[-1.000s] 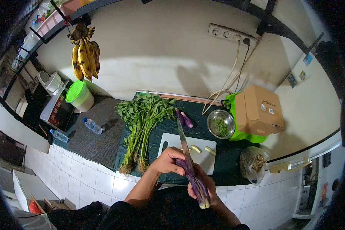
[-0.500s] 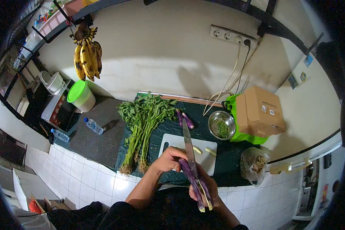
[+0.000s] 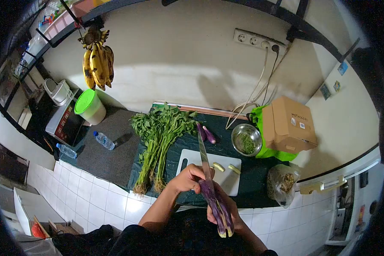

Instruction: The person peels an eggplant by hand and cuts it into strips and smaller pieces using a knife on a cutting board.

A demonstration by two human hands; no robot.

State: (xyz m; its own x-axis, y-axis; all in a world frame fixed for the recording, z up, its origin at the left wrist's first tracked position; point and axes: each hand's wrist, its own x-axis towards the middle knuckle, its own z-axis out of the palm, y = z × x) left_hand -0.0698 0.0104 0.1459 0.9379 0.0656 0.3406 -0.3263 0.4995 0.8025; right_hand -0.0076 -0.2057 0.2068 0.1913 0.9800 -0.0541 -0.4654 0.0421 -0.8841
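A purple eggplant [image 3: 214,204], slit lengthwise from its pale lower end, is held up in front of my body. My left hand [image 3: 186,179] is closed around its upper end, the thumb beside the blade. My right hand [image 3: 232,205] is closed at the eggplant's other side on the knife [image 3: 204,154]; the handle is hidden. The blade points away from me, its lower part against the eggplant. Beneath lies a white cutting board [image 3: 192,160] with two pale cut pieces, one [image 3: 219,167] near the blade and another [image 3: 234,169] to the right.
Leafy greens [image 3: 162,132] with roots lie left of the board. Behind it are more eggplants [image 3: 209,135]. On the right stand a metal bowl [image 3: 257,135] with chopped greens, a cardboard box [image 3: 289,123] and a plastic bag [image 3: 282,187]. Bananas [image 3: 98,66] hang at upper left.
The knife has shifted slightly left and its blade stands lower along the eggplant's upper end. The eggplant's split halves sit closer together. The right hand has moved a little left.
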